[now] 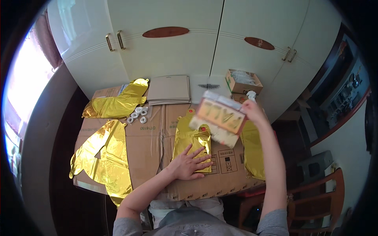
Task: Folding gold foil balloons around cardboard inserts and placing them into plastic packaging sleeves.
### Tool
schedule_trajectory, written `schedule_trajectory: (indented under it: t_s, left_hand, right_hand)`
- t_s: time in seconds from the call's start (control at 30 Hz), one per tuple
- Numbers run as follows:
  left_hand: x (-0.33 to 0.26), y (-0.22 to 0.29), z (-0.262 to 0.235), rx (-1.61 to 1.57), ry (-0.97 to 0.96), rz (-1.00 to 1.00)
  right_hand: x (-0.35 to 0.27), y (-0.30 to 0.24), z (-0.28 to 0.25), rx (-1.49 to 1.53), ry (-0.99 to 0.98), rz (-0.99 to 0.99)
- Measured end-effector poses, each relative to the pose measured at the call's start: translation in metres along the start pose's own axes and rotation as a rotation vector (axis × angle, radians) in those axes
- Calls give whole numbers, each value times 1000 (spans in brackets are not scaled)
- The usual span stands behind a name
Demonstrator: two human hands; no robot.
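Note:
My left hand (191,163) lies with fingers spread on a flat gold foil balloon (182,135) in the middle of the cardboard-covered table. My right hand (253,111) pinches the right edge of a printed packet (221,114) with a picture of gold letter shapes on it. The packet is tilted above the table, slightly blurred, and overlaps the balloon's right side. Near my right forearm lies another gold foil balloon (252,151), partly hidden by the arm. An A-shaped gold foil balloon (112,161) rests at the left, its lower end over the table edge.
Another gold foil balloon (118,103) lies at the back left, beside several small white rolls (138,114). A stack of flat cardboard sheets (168,87) sits against the cabinet (165,51). A small box (244,82) holds clear plastic. A wooden chair (315,200) stands at the right.

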State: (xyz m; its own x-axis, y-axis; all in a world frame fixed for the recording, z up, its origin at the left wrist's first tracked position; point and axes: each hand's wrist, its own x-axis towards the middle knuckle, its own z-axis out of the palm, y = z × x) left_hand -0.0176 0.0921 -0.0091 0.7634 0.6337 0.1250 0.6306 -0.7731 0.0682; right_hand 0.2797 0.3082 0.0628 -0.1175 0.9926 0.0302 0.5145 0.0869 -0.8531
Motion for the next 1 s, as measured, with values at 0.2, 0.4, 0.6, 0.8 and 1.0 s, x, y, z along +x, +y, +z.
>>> schedule_trajectory:
  t_s: [0.2,0.4,0.6,0.8,1.0]
  left_hand:
    - [4,1,-5,-5,-27,7]
    - [2,0,-7,4,-39,-2]
    - [2,-1,-7,-11,-65,-7]
    - [8,-2,-20,-52,-197,-8]
    - [1,-5,-2,-190,-35,5]
  right_hand:
    - [-27,49,-106,-34,93,61]
    - [-58,140,-102,-210,115,110]
    - [-93,96,-47,-805,479,-515]
    - [-143,-26,112,-377,-457,-789]
    - [-124,-22,162,-640,-549,-623]
